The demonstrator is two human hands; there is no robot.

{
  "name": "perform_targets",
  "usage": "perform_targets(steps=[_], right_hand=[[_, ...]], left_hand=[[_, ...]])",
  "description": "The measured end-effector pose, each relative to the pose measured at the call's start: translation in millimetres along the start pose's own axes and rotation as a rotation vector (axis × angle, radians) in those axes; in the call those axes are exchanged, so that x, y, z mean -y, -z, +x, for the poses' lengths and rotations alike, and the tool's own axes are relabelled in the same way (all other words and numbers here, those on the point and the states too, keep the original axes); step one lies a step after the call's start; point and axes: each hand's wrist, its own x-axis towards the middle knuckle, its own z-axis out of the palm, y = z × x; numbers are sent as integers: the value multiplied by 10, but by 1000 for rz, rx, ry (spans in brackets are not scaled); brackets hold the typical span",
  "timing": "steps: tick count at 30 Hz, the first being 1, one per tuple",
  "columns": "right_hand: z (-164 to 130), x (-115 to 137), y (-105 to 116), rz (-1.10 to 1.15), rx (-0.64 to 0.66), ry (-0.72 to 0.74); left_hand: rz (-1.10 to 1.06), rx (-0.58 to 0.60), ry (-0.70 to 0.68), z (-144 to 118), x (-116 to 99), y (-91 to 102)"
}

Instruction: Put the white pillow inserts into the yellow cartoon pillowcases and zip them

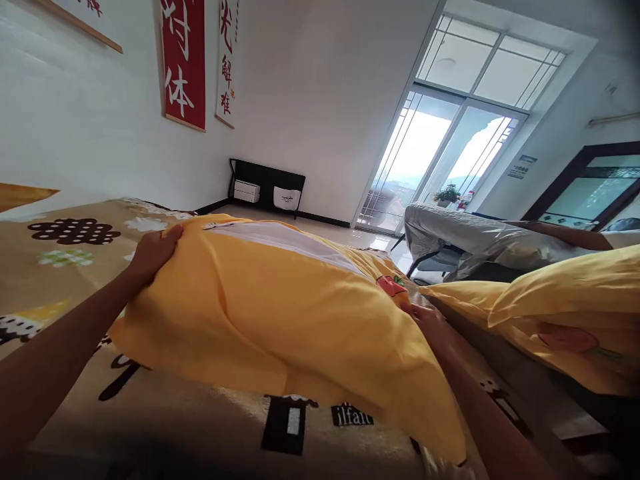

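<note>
A yellow pillowcase is stretched across the patterned bedsheet in front of me. Along its far side a strip of white fabric shows; whether this is a pillow or lining I cannot tell. My left hand grips the pillowcase at its far left corner, fingers curled over the edge. At the right side, close to a printed red carrot motif, my right hand is closed on the cloth, its fingertips partly hidden in the folds.
More yellow bedding lies to the right. Beyond it stands a plastic-covered table with a potted plant and a person's forearm over it. A black rack stands by the far wall, left of glass doors.
</note>
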Motion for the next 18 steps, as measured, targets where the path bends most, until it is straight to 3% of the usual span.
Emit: perform_targets(steps=[4,7,14,18], right_hand=[[89,160,-261,-5,77,37],[125,215,-366,-16,123,45],[348,215,-339,-31,110,-10],[454,184,-401,32,100,-120]], left_hand=[[85,-38,72,-36,351,56],[74,-26,23,-49,526,59],[90,-138,-128,97,445,169],[196,-65,-93,222,557,49]])
